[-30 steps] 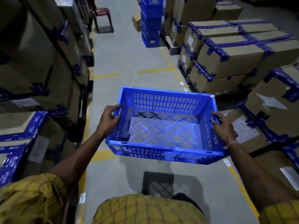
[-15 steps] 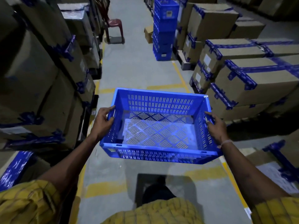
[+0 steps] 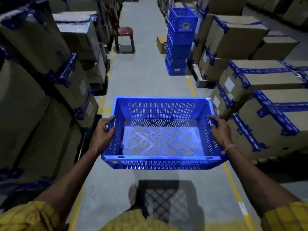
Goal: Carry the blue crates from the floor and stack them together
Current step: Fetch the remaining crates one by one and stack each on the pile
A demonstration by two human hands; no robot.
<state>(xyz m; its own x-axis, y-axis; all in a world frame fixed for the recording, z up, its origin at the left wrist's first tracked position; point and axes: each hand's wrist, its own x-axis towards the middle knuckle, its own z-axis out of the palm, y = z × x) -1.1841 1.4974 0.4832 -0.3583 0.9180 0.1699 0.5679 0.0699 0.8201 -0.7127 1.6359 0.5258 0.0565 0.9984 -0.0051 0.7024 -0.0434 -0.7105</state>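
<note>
Closer now than a second ago, the stack of blue crates (image 3: 180, 44) stands at one o'clock up the aisle, and the red chair (image 3: 124, 36) at eleven o'clock has come nearer too. Held out in front, off the floor (image 3: 141, 77), is an empty blue crate (image 3: 160, 134), level, its shadow on the concrete beneath. The left hand (image 3: 103, 132) grips its left wall, thumb over the rim and fingers curled round the outside. The right hand (image 3: 219, 130) grips the right wall the same way, fingers curled on the rim. Cardboard boxes (image 3: 260, 84) bound in blue tape line both sides of the aisle, at nine and three o'clock.
</note>
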